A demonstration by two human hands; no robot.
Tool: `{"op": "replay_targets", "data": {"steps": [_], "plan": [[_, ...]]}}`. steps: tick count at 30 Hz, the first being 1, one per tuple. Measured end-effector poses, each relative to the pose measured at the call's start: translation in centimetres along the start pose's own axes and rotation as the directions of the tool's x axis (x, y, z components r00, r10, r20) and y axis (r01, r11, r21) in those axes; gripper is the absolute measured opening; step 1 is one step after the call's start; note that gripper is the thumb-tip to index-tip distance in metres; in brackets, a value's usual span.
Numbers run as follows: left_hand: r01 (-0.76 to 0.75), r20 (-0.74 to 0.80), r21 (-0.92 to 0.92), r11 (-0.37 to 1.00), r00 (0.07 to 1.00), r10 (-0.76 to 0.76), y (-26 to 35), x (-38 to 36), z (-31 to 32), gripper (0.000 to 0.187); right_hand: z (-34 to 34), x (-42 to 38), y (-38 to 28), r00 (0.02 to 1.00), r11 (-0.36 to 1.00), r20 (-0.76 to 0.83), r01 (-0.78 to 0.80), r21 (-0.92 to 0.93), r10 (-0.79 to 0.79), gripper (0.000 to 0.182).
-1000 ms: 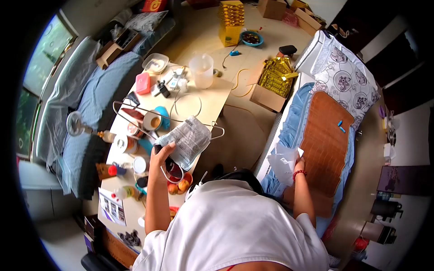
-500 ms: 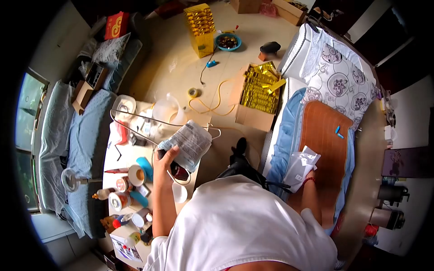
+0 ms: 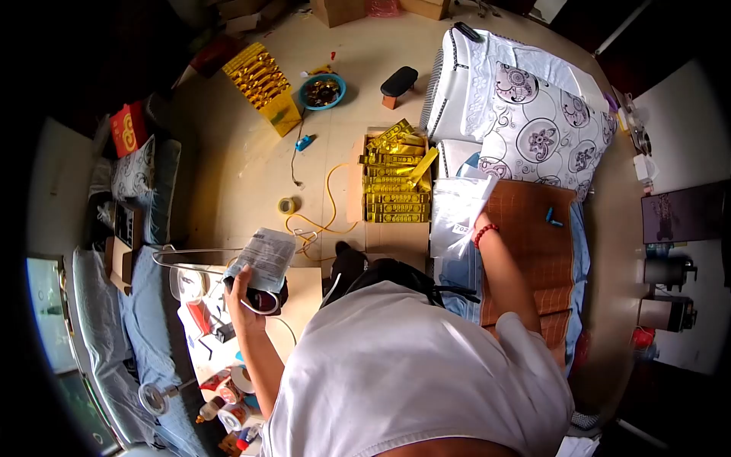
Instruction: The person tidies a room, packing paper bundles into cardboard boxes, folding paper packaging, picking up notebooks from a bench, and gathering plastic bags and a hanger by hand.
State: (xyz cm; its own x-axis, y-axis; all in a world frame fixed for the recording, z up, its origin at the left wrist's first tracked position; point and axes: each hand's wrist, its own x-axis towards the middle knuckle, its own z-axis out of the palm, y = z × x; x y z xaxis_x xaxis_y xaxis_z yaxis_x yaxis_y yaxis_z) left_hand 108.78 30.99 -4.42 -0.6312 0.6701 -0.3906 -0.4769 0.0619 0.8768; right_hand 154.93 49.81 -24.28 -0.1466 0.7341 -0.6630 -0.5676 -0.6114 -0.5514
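Note:
In my left hand (image 3: 239, 293) is a grey plastic packet (image 3: 263, 259) with printed text, pinched between thumb and fingers. A thin wire clothes hanger (image 3: 169, 257) reaches out leftward from the same hand. Dark round items (image 3: 268, 300), one with a pale rim, sit just below the packet against that hand; their kind is hard to make out. My right hand (image 3: 481, 225), wearing a red bead bracelet (image 3: 485, 233), grips a white and clear plastic bag (image 3: 457, 213) with a printed label. This bag is raised beside the brown mat (image 3: 525, 251) on the bed.
An open carton of gold boxes (image 3: 396, 183) stands on the floor ahead. Farther off are a gold stack (image 3: 263, 84), a blue basin (image 3: 322, 91) and a small stool (image 3: 399, 82). Tape (image 3: 286, 206) and a yellow hose (image 3: 333, 202) lie nearby. Cups (image 3: 232, 415) crowd the left table.
My right hand has lifted the plastic bag off the mat and moved it forward and left. My left hand has shifted left with packet and hanger. My view has turned.

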Motion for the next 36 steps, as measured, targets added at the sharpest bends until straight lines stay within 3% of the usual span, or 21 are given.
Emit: {"op": "replay_targets", "data": {"steps": [2, 7, 10, 17, 22, 25, 32, 35, 36], "plan": [[0.025, -0.022, 0.016, 1.0, 0.999, -0.024, 0.3, 2.9, 1.3, 0.035, 1.5, 1.6, -0.9, 1.0, 1.0, 0.01, -0.011, 0.011, 0.011, 0.039], [-0.004, 0.144, 0.051, 0.999, 0.99, -0.003, 1.8, 11.9, 6.5, 0.031, 5.3, 4.0, -3.4, 0.997, 0.997, -0.071, 0.003, 0.078, 0.002, 0.03], [0.048, 0.2, 0.073, 0.996, 0.978, -0.061, 2.4, 17.9, 9.3, 0.035, 8.6, 5.5, -4.4, 0.989, 0.986, -0.151, 0.03, 0.167, -0.005, 0.031], [0.224, 0.287, 0.123, 0.967, 0.924, -0.251, 5.8, 33.4, 10.5, 0.038, 22.1, 14.5, -3.5, 0.986, 0.989, -0.165, 0.022, 0.146, 0.002, 0.032], [0.249, 0.151, 0.127, 0.96, 0.952, -0.267, 9.6, 41.7, 8.3, 0.036, 34.8, 22.9, -2.0, 0.995, 0.996, -0.087, -0.039, 0.076, 0.045, 0.032], [0.243, 0.1, 0.113, 0.963, 0.962, -0.254, 11.3, 44.8, 7.2, 0.034, 43.7, 24.4, -2.2, 0.988, 0.996, -0.128, -0.083, 0.019, 0.085, 0.035], [0.23, -0.008, 0.06, 0.971, 0.973, -0.23, 12.5, 47.5, 6.2, 0.029, 44.8, 32.8, -0.6, 0.999, 1.0, -0.05, -0.014, -0.004, 0.014, 0.032], [0.238, -0.003, 0.047, 0.97, 0.971, -0.238, 12.8, 48.2, 6.8, 0.03, 49.4, 30.1, -2.0, 0.997, 0.998, -0.07, -0.034, -0.048, 0.031, 0.035], [0.239, -0.012, 0.052, 0.97, 0.971, -0.239, 12.9, 48.6, 6.8, 0.03, 49.9, 30.0, -2.2, 0.996, 0.997, 0.068, -0.057, 0.057, 0.053, 0.035]]}}
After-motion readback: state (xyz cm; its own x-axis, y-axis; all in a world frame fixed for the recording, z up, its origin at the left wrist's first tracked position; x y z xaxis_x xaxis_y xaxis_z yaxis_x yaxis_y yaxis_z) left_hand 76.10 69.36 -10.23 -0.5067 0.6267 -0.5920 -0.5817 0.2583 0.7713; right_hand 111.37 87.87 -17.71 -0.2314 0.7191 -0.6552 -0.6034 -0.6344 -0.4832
